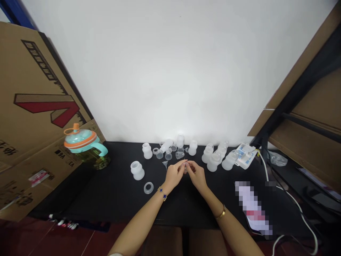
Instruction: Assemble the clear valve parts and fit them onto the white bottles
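Note:
My left hand (174, 173) and my right hand (196, 174) meet over the middle of the black table, both closed on one small clear piece (185, 166). Fingers cover most of it, so its exact kind is hidden. Just left of my left hand lies a small clear funnel-shaped part (165, 164). Farther left are an open white bottle (137, 171) and a translucent ring (148, 187) lying flat. Behind my hands stand more white bottles (193, 148), among clear caps (168, 154) and another ring (155, 151).
Several capped bottles (214, 161) stand to the right beside a white box (245, 156). A pixelated phone-like object (253, 208) and a white cable (298, 206) lie at the right. A large teal-lidded jug (86, 147) stands left by a cardboard box (32, 124). A white wall (181, 71) rises behind.

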`<action>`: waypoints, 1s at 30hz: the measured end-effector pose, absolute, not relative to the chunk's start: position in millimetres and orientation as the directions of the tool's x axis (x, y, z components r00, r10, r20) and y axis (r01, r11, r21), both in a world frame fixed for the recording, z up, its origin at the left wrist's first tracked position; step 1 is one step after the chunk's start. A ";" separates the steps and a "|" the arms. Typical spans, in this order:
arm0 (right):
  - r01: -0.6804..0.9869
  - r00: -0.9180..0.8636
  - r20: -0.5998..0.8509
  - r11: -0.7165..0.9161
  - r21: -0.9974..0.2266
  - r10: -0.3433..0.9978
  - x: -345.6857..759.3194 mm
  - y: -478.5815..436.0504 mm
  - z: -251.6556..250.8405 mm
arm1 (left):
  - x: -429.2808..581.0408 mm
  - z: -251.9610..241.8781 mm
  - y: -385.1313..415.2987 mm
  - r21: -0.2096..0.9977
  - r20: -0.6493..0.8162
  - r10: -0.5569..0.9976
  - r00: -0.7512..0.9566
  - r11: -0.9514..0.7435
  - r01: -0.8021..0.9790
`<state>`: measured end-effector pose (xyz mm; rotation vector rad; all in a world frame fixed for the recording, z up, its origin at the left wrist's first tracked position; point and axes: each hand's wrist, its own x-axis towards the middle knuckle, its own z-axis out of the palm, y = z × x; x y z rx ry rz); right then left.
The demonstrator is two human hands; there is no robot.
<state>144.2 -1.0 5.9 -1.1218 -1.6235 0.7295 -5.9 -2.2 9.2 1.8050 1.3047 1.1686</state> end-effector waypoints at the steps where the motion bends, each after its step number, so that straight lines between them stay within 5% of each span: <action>1: 0.325 -0.079 0.389 0.392 -0.860 0.918 143.7 -1.0 5.5 | -5.9 9.7 -2.5 0.858 0.298 0.947 0.122 -0.322 0.401; 11: 0.247 -0.028 0.390 0.384 -0.890 0.921 140.5 -4.2 8.1 | -3.7 14.5 -6.5 0.813 0.365 0.925 0.100 -0.370 0.450; 20: -0.093 0.006 0.121 0.121 -0.988 0.993 144.2 9.9 5.6 | -4.1 7.5 -3.3 0.786 0.393 0.912 0.114 -0.398 0.474; 30: -0.026 -0.034 0.185 0.184 -0.983 0.982 146.1 6.7 8.0 | -4.1 2.5 1.9 0.857 0.429 0.903 0.012 -0.411 0.310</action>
